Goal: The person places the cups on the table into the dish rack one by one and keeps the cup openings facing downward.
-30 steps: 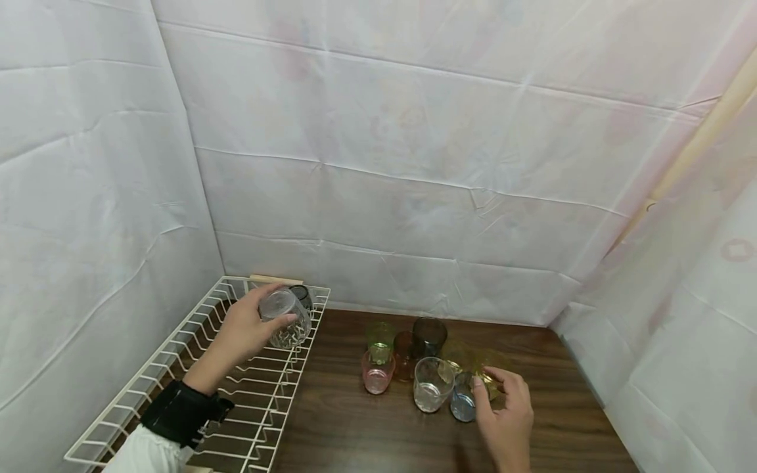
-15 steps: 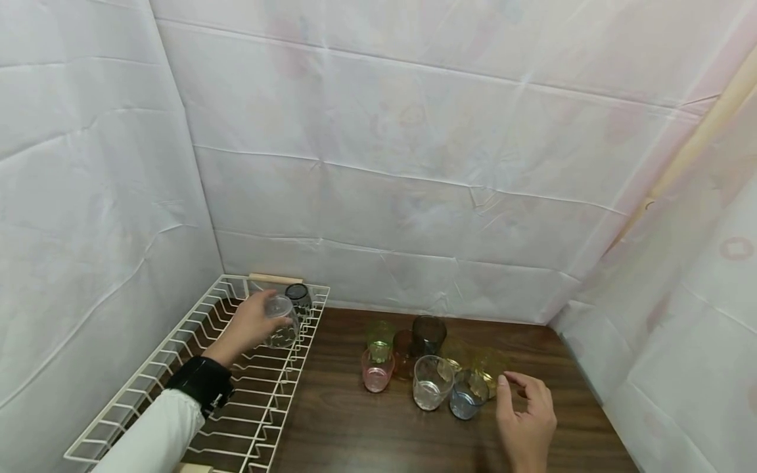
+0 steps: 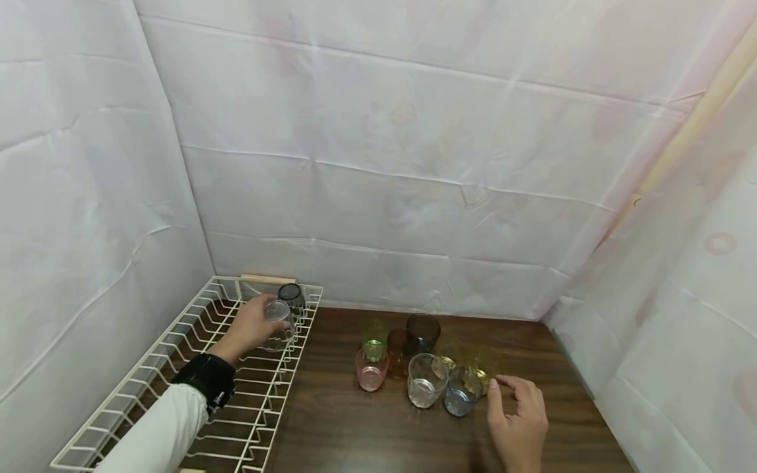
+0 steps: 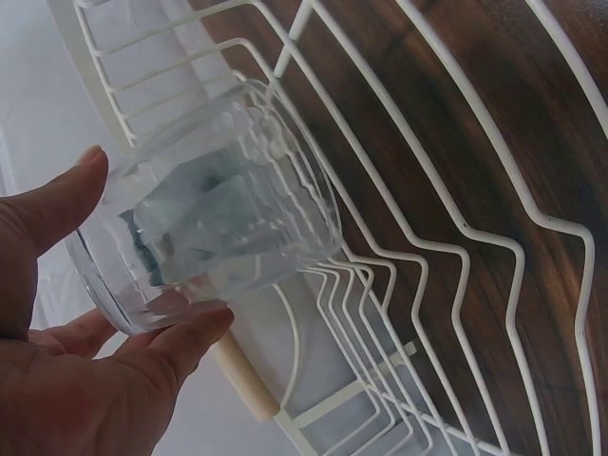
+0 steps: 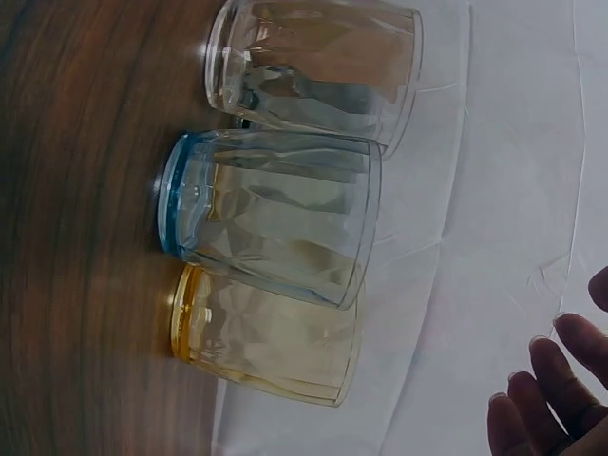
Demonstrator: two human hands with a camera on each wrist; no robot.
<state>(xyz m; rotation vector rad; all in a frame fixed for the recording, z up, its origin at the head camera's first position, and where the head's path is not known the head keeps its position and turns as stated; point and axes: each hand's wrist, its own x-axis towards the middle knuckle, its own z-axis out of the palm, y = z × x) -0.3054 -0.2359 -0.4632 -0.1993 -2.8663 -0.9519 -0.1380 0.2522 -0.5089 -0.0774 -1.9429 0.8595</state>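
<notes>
My left hand (image 3: 247, 326) grips a clear drinking glass (image 4: 237, 204) near its base, thumb on one side and fingers on the other. The glass is upside down, its rim at the wires of the white dish rack (image 4: 514, 285). Just behind it in the rack stands a dark grey glass (image 3: 292, 295). On the table, my right hand (image 3: 519, 420) is held with fingers loosely bent and nothing between them, to the right of a blue-tinted glass (image 3: 461, 394). In the right wrist view its fingers are apart from the blue glass and a yellow glass (image 5: 271, 337).
Several upright glasses cluster on the brown wooden table (image 3: 349, 433): a clear one (image 3: 423, 387), a pink one (image 3: 371, 376), a green one (image 3: 375, 335) and a dark one (image 3: 423, 328) among them. White cloth walls (image 3: 355, 197) enclose the back and sides.
My left hand has lowered the clear glass to the rack wires, beside the dark grey glass. The right hand has drawn back to the right from the blue glass.
</notes>
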